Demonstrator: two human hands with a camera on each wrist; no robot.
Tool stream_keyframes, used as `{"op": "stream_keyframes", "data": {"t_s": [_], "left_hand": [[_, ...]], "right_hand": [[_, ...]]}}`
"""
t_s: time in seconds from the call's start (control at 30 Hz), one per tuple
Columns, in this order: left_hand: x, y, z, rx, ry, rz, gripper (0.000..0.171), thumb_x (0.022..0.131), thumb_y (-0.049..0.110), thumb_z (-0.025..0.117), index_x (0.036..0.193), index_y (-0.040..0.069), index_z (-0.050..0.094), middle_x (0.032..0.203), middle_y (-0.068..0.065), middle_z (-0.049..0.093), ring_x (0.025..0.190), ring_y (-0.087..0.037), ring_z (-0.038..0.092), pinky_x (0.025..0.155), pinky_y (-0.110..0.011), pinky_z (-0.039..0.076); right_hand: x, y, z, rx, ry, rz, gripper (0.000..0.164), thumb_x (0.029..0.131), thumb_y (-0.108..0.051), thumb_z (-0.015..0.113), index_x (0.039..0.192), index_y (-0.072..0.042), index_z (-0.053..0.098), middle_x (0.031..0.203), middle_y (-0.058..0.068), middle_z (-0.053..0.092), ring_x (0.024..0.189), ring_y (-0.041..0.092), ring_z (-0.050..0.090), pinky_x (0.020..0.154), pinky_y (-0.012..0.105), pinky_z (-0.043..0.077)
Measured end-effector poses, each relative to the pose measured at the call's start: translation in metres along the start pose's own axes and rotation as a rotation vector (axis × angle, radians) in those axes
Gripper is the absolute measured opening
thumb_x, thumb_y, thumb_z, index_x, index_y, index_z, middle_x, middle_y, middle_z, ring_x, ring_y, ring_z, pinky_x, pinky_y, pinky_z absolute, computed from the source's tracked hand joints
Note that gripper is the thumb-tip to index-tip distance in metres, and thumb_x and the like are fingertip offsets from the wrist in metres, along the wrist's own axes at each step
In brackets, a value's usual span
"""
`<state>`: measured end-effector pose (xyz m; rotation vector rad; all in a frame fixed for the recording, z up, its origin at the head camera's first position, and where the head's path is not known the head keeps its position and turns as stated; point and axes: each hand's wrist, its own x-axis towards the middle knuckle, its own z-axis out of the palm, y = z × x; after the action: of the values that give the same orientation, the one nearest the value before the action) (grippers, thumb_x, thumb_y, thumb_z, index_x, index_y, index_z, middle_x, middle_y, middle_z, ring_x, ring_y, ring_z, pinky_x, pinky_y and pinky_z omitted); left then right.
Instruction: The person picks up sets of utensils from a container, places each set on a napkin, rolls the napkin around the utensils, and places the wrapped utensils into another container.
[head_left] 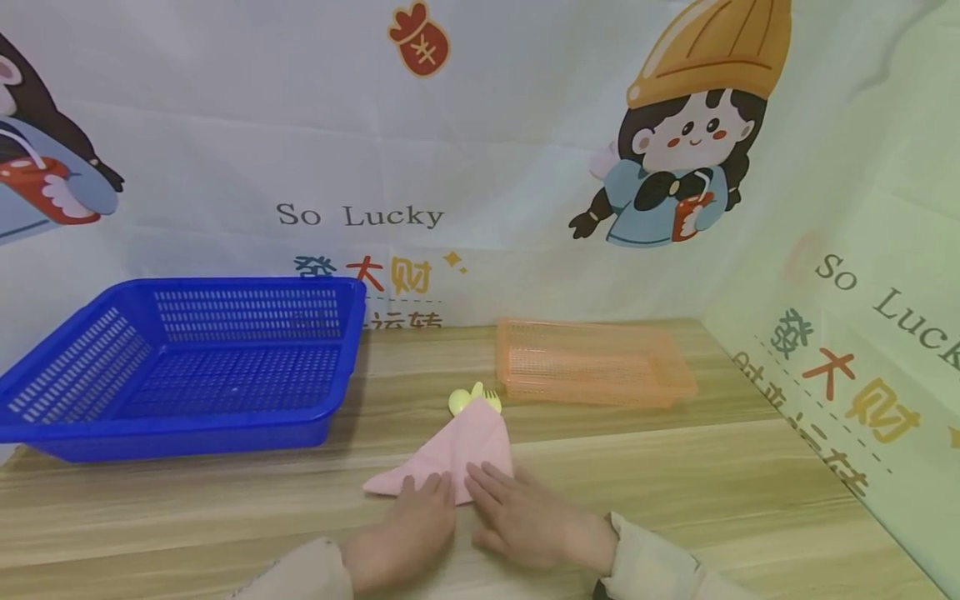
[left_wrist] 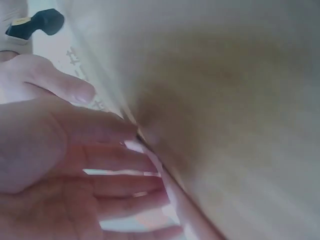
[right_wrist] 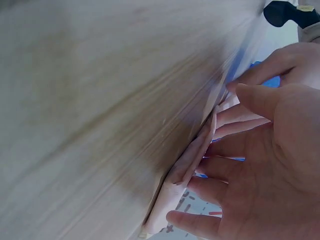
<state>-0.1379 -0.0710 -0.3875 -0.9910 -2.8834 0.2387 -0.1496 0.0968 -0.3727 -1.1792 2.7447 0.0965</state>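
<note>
A pink napkin (head_left: pixel 468 454), folded to a pointed shape, lies on the wooden table with one corner stretching left. From beneath its top point stick out the ends of a yellow spoon (head_left: pixel 459 402) and a yellow fork (head_left: pixel 492 397), with another yellow tip between them; the rest is hidden. My left hand (head_left: pixel 412 529) rests its fingertips on the napkin's near edge. Beside it my right hand (head_left: pixel 525 512) presses the napkin's right part with extended fingers. In the right wrist view, those fingers touch the layered edge of the napkin (right_wrist: pixel 187 160).
A large blue basket (head_left: pixel 225 429) stands at the left of the table (head_left: pixel 675 483). Toward the back right is a smaller orange basket (head_left: pixel 592 387), just beyond the cutlery. Printed cloth (head_left: pixel 517 150) hangs behind the table and along its right side.
</note>
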Motion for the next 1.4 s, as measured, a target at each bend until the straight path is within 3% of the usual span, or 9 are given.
{"op": "stream_keyframes", "data": {"t_s": [0.1,0.2,0.4,0.67,1.23,1.4], "left_hand": [[0.003,-0.004,0.002,0.129,0.118,0.079,0.017,0.074,0.006,0.058,0.086,-0.002,0.066,0.085,-0.010,0.059,0.078,-0.019,0.051,0.068,-0.035,0.047],[0.006,-0.008,0.002,0.195,0.167,0.141,0.007,0.071,0.008,0.061,0.075,0.005,0.066,0.072,-0.005,0.056,0.068,-0.015,0.048,0.063,-0.029,0.044],[0.011,-0.012,0.002,0.245,0.176,0.181,0.014,0.074,0.011,0.062,0.086,0.004,0.065,0.076,-0.004,0.056,0.070,-0.015,0.049,0.065,-0.029,0.045],[0.018,-0.019,0.002,0.219,0.144,0.198,0.030,0.073,0.010,0.064,0.103,0.006,0.060,0.092,-0.003,0.058,0.082,-0.015,0.053,0.073,-0.032,0.048],[0.026,-0.039,0.001,0.267,0.215,0.383,0.006,0.078,0.020,0.060,0.082,0.019,0.066,0.072,0.005,0.059,0.066,-0.010,0.053,0.063,-0.024,0.042],[0.027,-0.040,0.003,0.288,0.224,0.405,0.011,0.083,0.025,0.056,0.084,0.020,0.066,0.074,0.006,0.060,0.068,-0.010,0.053,0.063,-0.024,0.041]], "right_hand": [[0.000,0.000,0.000,-0.004,0.006,0.001,0.059,0.093,-0.043,0.034,0.138,-0.006,0.029,0.146,0.006,0.023,0.132,0.020,0.022,0.104,0.042,0.026],[-0.001,0.001,0.001,-0.013,0.013,-0.002,0.059,0.093,-0.044,0.034,0.138,-0.007,0.029,0.145,0.006,0.023,0.132,0.019,0.023,0.103,0.042,0.026],[-0.001,0.001,0.000,-0.023,0.018,-0.019,0.058,0.093,-0.043,0.034,0.138,-0.006,0.030,0.145,0.007,0.024,0.132,0.020,0.024,0.103,0.041,0.027],[-0.001,0.003,0.001,-0.018,0.018,-0.041,0.059,0.094,-0.042,0.034,0.138,-0.003,0.029,0.145,0.010,0.023,0.132,0.022,0.023,0.103,0.038,0.027],[0.000,0.005,0.002,-0.018,0.051,-0.064,0.059,0.092,-0.042,0.039,0.138,-0.007,0.029,0.143,0.012,0.026,0.130,0.024,0.027,0.099,0.037,0.034],[0.000,0.005,0.001,-0.015,0.043,-0.063,0.059,0.092,-0.042,0.039,0.138,-0.007,0.029,0.143,0.013,0.025,0.130,0.025,0.026,0.099,0.037,0.034]]}}
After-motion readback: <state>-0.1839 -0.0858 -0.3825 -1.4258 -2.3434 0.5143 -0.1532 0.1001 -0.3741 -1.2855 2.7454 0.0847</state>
